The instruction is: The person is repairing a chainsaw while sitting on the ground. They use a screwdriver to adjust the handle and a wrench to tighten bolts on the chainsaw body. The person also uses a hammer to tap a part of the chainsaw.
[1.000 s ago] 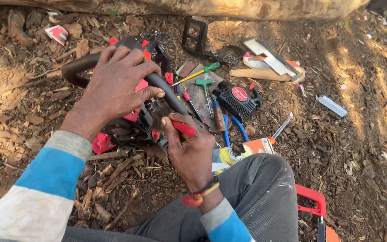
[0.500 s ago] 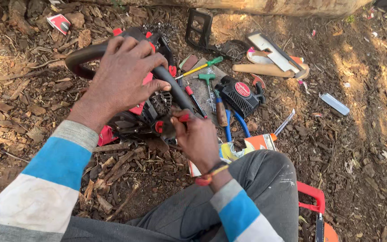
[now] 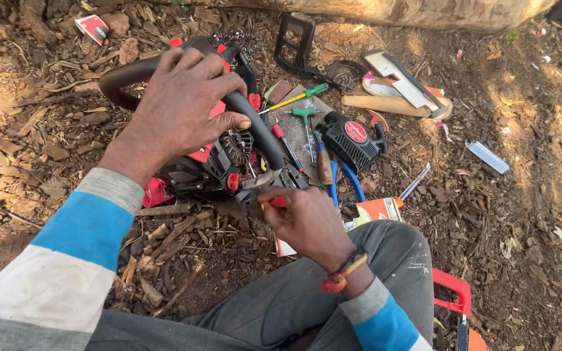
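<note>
Scattered w/ tools on wood-chip ground: green-handled screwdriver [image 3: 294, 99], green T-handle wrench [image 3: 306, 117], black ribbed starter cover with red round badge [image 3: 350, 138], pale wooden-handled cleaver [image 3: 398, 91]. Red-and-black chainsaw engine body [image 3: 209, 162] lies centre, cover off, fins exposed. Left hand [image 3: 180, 107] clamped on its curved black handlebar [image 3: 255, 123]; right hand [image 3: 304, 218] pinches a small red-handled tool [image 3: 277, 202] at the engine's near edge.

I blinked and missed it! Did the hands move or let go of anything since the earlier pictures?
Not much moved. The right hand with its red-handled tool slid a little lower along the chainsaw body, down to its near edge. The left hand kept gripping the black handle bar. Nothing was let go or picked up. The tools on the ground, like the green screwdriver, stayed put.
</note>
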